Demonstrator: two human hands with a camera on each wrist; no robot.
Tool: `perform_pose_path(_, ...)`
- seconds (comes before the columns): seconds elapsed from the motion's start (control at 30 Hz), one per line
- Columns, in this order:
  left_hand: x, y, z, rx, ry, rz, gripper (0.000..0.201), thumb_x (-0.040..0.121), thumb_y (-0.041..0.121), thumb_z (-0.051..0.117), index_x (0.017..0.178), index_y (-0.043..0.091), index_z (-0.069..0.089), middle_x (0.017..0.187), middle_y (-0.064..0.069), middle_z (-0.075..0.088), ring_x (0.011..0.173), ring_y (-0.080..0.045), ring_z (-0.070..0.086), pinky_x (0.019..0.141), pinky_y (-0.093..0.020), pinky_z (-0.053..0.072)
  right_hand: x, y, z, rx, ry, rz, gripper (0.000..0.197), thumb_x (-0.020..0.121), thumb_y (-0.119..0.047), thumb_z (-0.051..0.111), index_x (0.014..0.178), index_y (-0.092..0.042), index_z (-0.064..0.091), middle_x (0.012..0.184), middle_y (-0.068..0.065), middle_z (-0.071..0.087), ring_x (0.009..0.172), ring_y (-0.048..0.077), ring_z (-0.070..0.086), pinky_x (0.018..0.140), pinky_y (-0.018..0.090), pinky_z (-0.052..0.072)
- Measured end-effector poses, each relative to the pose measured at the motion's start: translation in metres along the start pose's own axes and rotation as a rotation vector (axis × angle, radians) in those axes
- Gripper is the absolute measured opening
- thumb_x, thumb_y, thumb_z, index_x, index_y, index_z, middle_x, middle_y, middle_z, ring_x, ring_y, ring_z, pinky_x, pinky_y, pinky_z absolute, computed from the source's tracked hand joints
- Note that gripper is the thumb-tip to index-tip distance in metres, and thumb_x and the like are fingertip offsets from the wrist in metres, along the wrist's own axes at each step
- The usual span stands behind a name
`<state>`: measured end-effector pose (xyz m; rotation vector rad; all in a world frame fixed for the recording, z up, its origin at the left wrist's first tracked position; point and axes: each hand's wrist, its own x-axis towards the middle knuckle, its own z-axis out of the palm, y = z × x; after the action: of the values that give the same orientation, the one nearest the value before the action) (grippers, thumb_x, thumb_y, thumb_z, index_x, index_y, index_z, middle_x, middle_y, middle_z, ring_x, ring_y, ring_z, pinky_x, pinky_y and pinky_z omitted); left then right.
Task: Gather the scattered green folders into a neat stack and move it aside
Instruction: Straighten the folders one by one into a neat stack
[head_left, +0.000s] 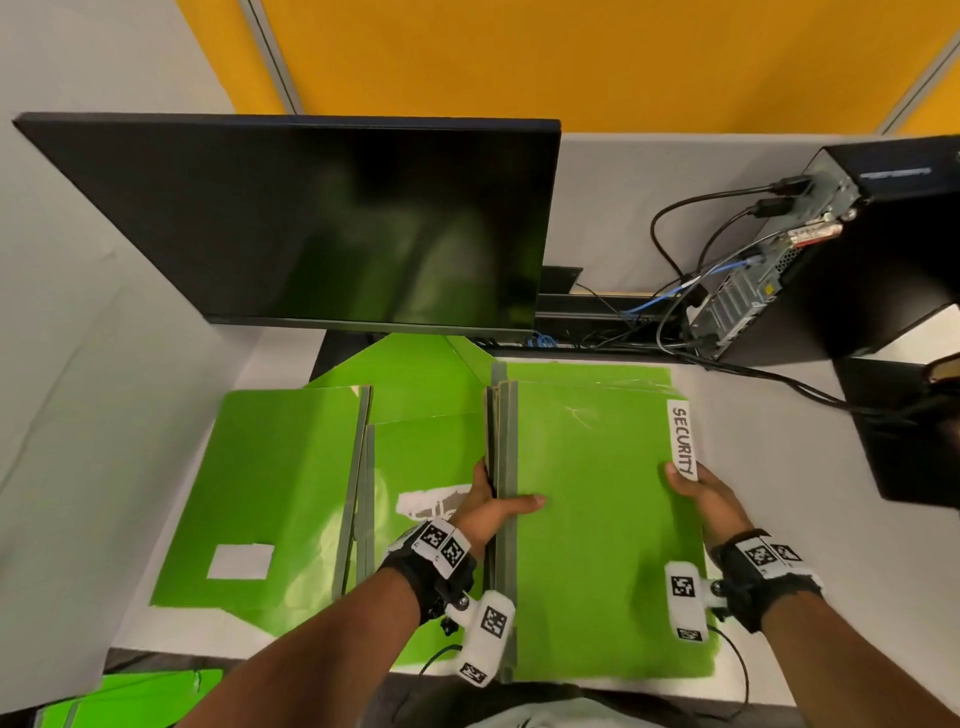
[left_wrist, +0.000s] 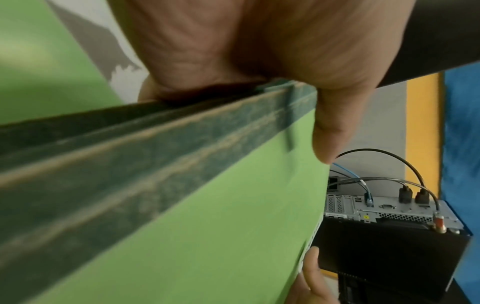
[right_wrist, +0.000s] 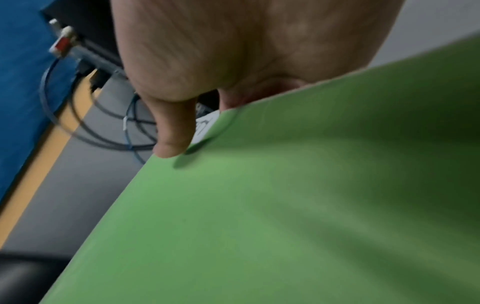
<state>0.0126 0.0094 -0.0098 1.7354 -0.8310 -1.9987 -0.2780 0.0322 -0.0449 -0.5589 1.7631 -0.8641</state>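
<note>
A stack of green folders, topped by one with a white SECURITY label, sits at the right of the desk. My left hand grips its dark spine edge, thumb on top, fingers underneath. My right hand pinches the stack's right edge by the label, thumb on the cover. Another green folder lies at the left, one with a torn white label lies between, and a further folder pokes out under the monitor.
A dark monitor stands behind the folders. A black computer tower with cables occupies the back right. A black object sits on the desk at far right. More green folders lie below the desk edge at lower left.
</note>
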Motion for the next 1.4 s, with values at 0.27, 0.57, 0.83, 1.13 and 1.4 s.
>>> perform_pose_path(0.27, 0.008, 0.007, 0.021, -0.035, -0.059, 0.032, 0.11, 0.066, 0.042, 0.081, 0.15, 0.029, 0.013, 0.149, 0.001, 0.037, 0.135, -0.022, 0.038, 0.114, -0.039, 0.028, -0.017, -0.002, -0.011, -0.052, 0.029, -0.002, 0.051, 0.069, -0.037, 0.079, 0.115, -0.024, 0.061, 0.113, 0.004, 0.065, 0.108, 0.024, 0.058, 0.099, 0.036, 0.039)
perform_pose_path(0.57, 0.019, 0.005, -0.069, 0.812, 0.816, 0.012, 0.075, 0.072, 0.044, 0.073, 0.136, 0.018, 0.042, 0.139, -0.014, 0.038, 0.129, -0.033, 0.036, 0.103, -0.041, 0.038, 0.0, -0.008, -0.039, -0.085, 0.149, -0.027, 0.037, 0.076, -0.021, 0.076, 0.111, -0.017, 0.065, 0.106, 0.009, 0.066, 0.095, 0.023, 0.059, 0.087, 0.03, 0.041)
perform_pose_path(0.83, 0.014, -0.016, -0.092, 0.751, 0.866, -0.226, 0.098, 0.061, 0.059, 0.076, 0.132, 0.005, 0.037, 0.134, -0.021, 0.036, 0.123, -0.036, 0.04, 0.107, -0.044, 0.037, 0.015, 0.001, -0.05, -0.171, 0.17, 0.059, 0.049, 0.073, -0.036, 0.076, 0.116, -0.019, 0.061, 0.112, 0.012, 0.064, 0.099, 0.03, 0.059, 0.092, 0.038, 0.046)
perform_pose_path(1.13, 0.005, 0.015, -0.111, 0.38, 0.603, 0.105, 0.073, 0.074, 0.026, 0.079, 0.132, 0.002, 0.044, 0.118, -0.014, 0.059, 0.104, -0.028, 0.058, 0.087, -0.031, 0.046, 0.022, -0.007, -0.067, -0.253, 0.173, 0.062, 0.052, 0.073, -0.038, 0.077, 0.117, -0.016, 0.061, 0.108, 0.014, 0.064, 0.096, 0.031, 0.06, 0.087, 0.037, 0.047)
perform_pose_path(1.4, -0.047, 0.11, -0.096, 0.264, 0.328, 0.73, 0.032, 0.069, 0.008, 0.08, 0.093, 0.007, 0.058, 0.085, -0.011, 0.067, 0.076, -0.017, 0.061, 0.072, -0.028, 0.056, 0.019, 0.0, -0.074, -0.28, 0.18, 0.074, 0.058, 0.07, -0.04, 0.078, 0.12, -0.018, 0.06, 0.11, 0.011, 0.063, 0.102, 0.031, 0.059, 0.094, 0.039, 0.046)
